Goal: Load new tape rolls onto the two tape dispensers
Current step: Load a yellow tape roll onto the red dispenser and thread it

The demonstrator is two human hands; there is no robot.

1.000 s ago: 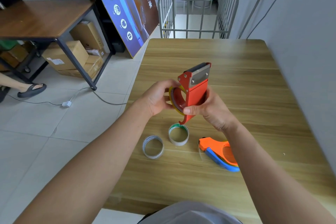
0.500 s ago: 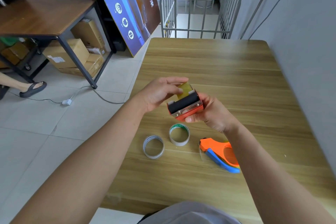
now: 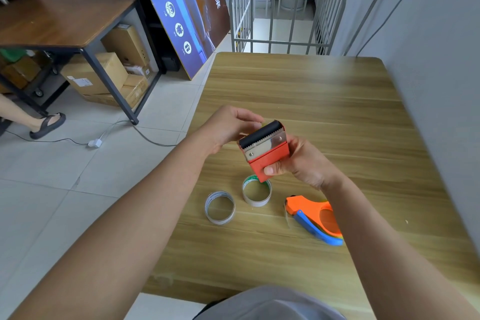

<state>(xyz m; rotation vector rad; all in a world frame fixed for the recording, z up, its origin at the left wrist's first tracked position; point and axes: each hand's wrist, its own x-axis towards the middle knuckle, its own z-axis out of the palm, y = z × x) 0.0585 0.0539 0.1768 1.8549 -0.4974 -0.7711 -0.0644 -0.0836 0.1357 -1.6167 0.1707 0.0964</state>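
Right hand (image 3: 298,161) grips red dispenser (image 3: 267,153) above table (image 3: 324,101), toothed blade facing up. Left hand (image 3: 231,122) curls at its far edge, hold unclear. Green-edged roll (image 3: 257,193) lies directly beneath.

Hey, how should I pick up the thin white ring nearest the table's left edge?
Probably pinch the thin white ring by its wall, from above, one finger inside, thumb outside: it lies flat on the wooden table, hole facing up, nothing inside it.
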